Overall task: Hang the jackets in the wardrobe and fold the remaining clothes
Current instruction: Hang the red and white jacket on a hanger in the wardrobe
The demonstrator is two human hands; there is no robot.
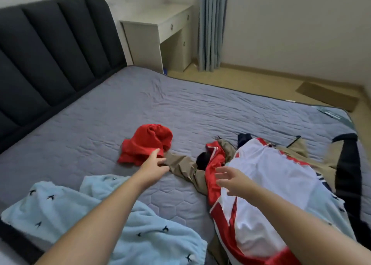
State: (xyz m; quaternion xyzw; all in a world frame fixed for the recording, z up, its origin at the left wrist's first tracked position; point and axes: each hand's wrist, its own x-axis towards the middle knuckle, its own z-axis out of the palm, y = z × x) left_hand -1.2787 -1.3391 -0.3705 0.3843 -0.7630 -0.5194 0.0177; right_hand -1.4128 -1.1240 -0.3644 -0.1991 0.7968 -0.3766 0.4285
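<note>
A crumpled red garment (147, 142) lies in the middle of the grey bed (120, 108). My left hand (153, 164) reaches out with fingers apart, its tips at the red garment's near edge and over a khaki sleeve (182, 167). My right hand (232, 179) hovers open above a white and red jacket (267, 176) that is spread over a khaki garment (297, 150) and a dark one. A light blue fleece garment (60, 210) with small dark bird marks lies at the near left, under my left forearm.
A dark padded headboard (46, 50) runs along the left. A white desk (156, 30) and a grey curtain (212, 26) stand behind the bed. A brown mat (327, 98) lies on the floor at the right. A black strap (349, 164) crosses the clothes pile's right side.
</note>
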